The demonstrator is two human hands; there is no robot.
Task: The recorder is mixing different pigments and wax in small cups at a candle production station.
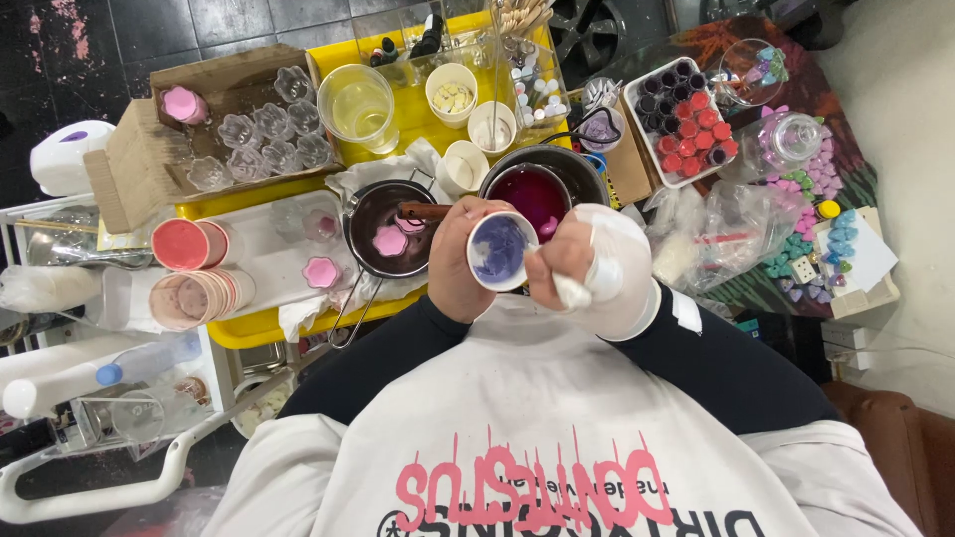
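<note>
I held the small white cup (500, 251), purple inside, in my left hand (453, 261), fingers wrapped around it. My right hand (572, 261) pinched a white cloth (609, 268) against its rim, just below the dark pot (542, 189).

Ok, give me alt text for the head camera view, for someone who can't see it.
Seen from above, a person's left hand holds a small white cup stained purple inside, while the right hand wipes it with a white cloth. Beyond them, a yellow tray carries two dark pots, clear moulds and cups.
</note>
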